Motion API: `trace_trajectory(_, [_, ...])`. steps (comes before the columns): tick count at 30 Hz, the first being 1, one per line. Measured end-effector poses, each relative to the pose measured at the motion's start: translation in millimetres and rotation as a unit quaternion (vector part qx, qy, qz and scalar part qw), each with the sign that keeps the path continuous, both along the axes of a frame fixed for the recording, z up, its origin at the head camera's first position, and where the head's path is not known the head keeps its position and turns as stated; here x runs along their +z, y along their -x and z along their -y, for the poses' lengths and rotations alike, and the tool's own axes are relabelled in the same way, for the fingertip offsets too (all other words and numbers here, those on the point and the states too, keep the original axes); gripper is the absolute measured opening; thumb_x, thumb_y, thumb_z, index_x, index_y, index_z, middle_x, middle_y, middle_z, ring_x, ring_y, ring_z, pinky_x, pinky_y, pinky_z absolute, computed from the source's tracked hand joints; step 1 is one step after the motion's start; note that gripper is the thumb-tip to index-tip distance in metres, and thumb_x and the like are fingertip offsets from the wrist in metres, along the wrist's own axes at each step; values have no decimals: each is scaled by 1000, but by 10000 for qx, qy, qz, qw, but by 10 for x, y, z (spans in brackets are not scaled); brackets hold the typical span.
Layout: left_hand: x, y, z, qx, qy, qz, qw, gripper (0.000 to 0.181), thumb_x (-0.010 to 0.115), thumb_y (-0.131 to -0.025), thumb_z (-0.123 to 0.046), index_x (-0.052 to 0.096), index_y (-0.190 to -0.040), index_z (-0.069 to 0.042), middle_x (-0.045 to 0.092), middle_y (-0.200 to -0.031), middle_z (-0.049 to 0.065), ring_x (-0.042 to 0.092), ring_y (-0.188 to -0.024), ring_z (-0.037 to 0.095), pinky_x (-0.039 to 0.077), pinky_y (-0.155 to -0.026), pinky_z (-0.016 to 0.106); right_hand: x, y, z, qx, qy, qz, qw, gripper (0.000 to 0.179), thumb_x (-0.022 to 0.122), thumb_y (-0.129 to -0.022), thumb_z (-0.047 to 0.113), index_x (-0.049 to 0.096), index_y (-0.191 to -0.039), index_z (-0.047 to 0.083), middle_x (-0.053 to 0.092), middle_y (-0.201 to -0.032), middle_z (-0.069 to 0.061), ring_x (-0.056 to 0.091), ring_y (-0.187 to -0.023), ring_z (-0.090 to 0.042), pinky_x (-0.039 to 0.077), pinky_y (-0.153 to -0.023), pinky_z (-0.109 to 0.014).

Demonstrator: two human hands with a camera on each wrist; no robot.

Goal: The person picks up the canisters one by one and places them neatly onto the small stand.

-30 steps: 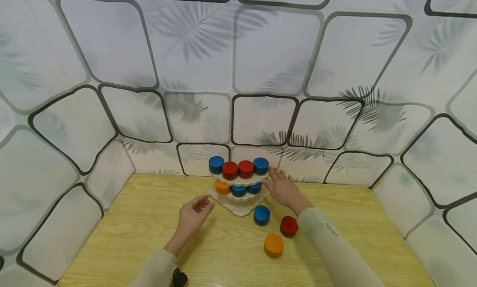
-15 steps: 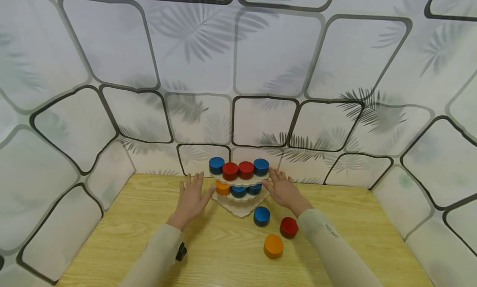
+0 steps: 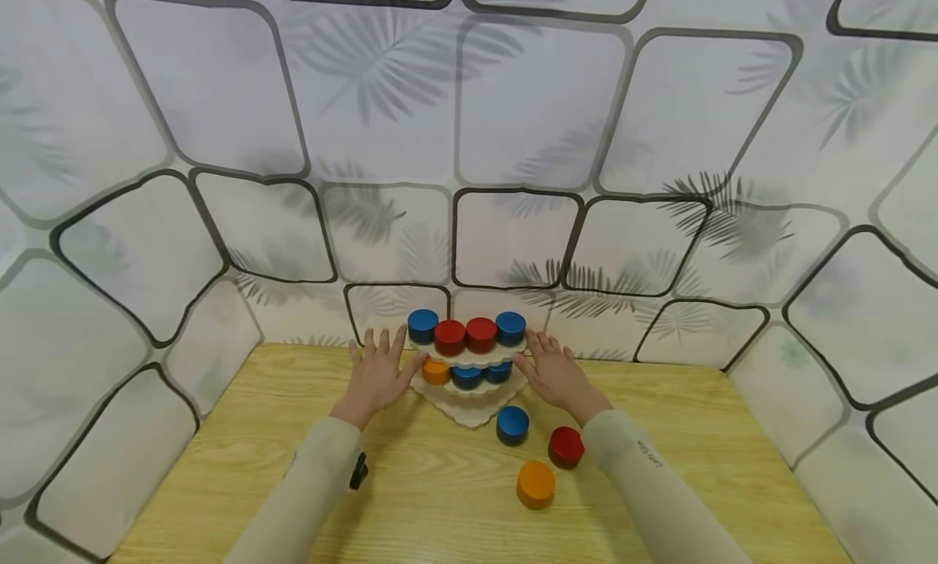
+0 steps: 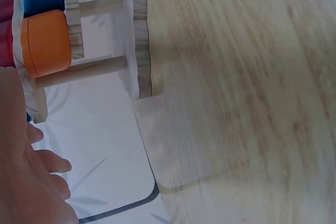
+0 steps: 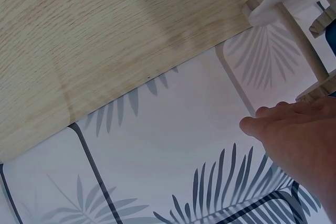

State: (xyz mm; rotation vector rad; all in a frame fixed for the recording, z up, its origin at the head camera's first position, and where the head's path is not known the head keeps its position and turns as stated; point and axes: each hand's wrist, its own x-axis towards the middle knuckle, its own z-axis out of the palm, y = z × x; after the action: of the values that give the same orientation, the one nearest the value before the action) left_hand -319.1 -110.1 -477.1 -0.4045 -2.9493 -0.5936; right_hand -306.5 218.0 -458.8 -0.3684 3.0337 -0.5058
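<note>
A tiered wooden stand (image 3: 471, 411) with scalloped edges stands at the back of the table. On its top tier sit blue and red round blocks (image 3: 449, 337); an orange block (image 4: 47, 43) and two blue ones show on the tier below. My left hand (image 3: 376, 379) is at the left edge of the top tier, fingers spread and pointing back, thumb right at the rim. At the opposite edge, my right hand (image 3: 560, 375) has its fingers extended the same way. In the right wrist view, its fingers overlap the edge of the upper board (image 5: 317, 88).
In front of the stand lie a loose blue block (image 3: 512, 426), a red block (image 3: 566, 448) and an orange block (image 3: 536, 484). A patterned wall (image 3: 513, 238) rises right behind the table (image 3: 440, 515). A small black item (image 3: 358, 471) shows beside the left sleeve.
My left hand has moved up and forward from the stand's lower left to the top tier's left edge, its fingers spreading. The right hand and the blocks have stayed put.
</note>
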Motion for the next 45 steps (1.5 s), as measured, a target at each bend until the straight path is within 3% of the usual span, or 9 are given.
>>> trace_trajectory(15, [122, 60, 6, 12, 50, 292, 9996, 84, 38, -108, -66, 29, -167, -7, 29, -166, 35, 12, -157, 61, 3, -122, 81, -7, -3, 20, 58, 97, -3, 9999, 74, 33, -115, 48, 15, -168, 0, 22, -171, -31, 20, -158, -54, 15, -127, -71])
trace_trajectory(21, [134, 75, -4, 46, 178, 226, 9996, 83, 36, -108, -67, 32, -166, -8, 32, -166, 33, 15, -156, 61, 4, -123, 80, -39, 3, 11, 96, 217, -87, 9997, 74, 33, -115, 48, 14, -168, -1, 22, -171, -31, 21, -158, -54, 16, -127, -71])
trace_trajectory(29, [151, 67, -23, 101, 463, 48, 9989, 81, 36, -107, -68, 37, -165, -10, 37, -165, 30, 18, -157, 59, 7, -124, 78, -108, -29, -53, 43, 820, -80, 9966, 80, 36, -113, 54, 11, -169, 2, 18, -174, -25, 21, -159, -50, 17, -129, -67])
trace_trajectory(34, [163, 69, -19, 116, 589, 30, 9982, 82, 35, -107, -68, 37, -165, -11, 36, -166, 29, 17, -157, 58, 5, -124, 78, -114, -101, -104, -286, 1385, -106, 9899, 81, 44, -110, 58, 30, -165, 1, 30, -171, -25, 28, -157, -48, 22, -128, -65])
trace_trajectory(39, [181, 71, -14, 127, 673, 106, 9976, 82, 34, -107, -70, 36, -165, -12, 34, -167, 28, 15, -158, 57, 4, -125, 77, -122, -209, -139, -351, 1685, -421, 9842, 63, 59, -107, 47, 59, -148, 0, 59, -150, -24, 57, -139, -46, 44, -116, -61])
trace_trajectory(45, [184, 69, -22, 161, 806, 85, 9966, 81, 34, -106, -70, 38, -165, -14, 34, -168, 27, 14, -158, 57, 4, -126, 76, -174, -351, -159, -423, 2458, 59, 9684, 40, 74, -100, 35, 76, -130, 8, 77, -127, -9, 74, -114, -29, 61, -98, -47])
